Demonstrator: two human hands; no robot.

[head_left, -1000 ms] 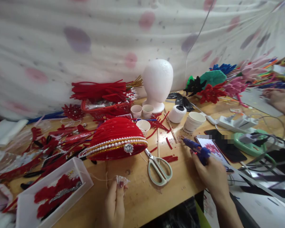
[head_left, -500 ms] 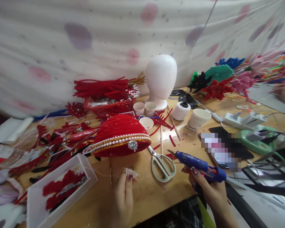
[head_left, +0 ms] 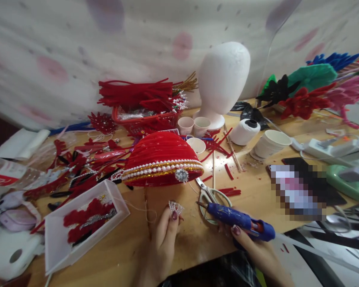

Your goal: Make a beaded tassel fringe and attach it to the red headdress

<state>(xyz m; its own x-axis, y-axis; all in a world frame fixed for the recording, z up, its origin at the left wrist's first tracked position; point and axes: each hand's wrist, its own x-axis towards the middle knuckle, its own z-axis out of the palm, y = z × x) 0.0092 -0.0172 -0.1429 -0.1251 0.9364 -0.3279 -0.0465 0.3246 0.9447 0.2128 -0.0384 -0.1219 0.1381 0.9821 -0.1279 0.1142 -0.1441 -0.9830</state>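
Between its thumb and fingers, my left hand (head_left: 166, 233) pinches a small white beaded piece (head_left: 175, 207) above the table. My right hand (head_left: 247, 242) is wrapped round a blue glue gun (head_left: 237, 220), its nozzle pointing left toward the beaded piece but apart from it. Behind my left hand sits a red domed hat (head_left: 164, 153) with pearl and gold trim and a round silver ornament (head_left: 181, 175) on its rim. Green-handled scissors (head_left: 209, 195) lie on the table, partly hidden behind the glue gun.
A white tray (head_left: 55, 255) with red flower pieces stands left. Behind are a red basket (head_left: 137, 124), a white foam head (head_left: 224, 75), paper cups (head_left: 272, 143) and a thread cone (head_left: 245, 132). A phone (head_left: 296, 191) and power strip (head_left: 332, 150) lie right.
The glue gun and my right hand have moved left, closer to my left hand, and the nozzle now overlaps the scissors. The camera view has shifted, and the co-worker's hand at right is out of view.
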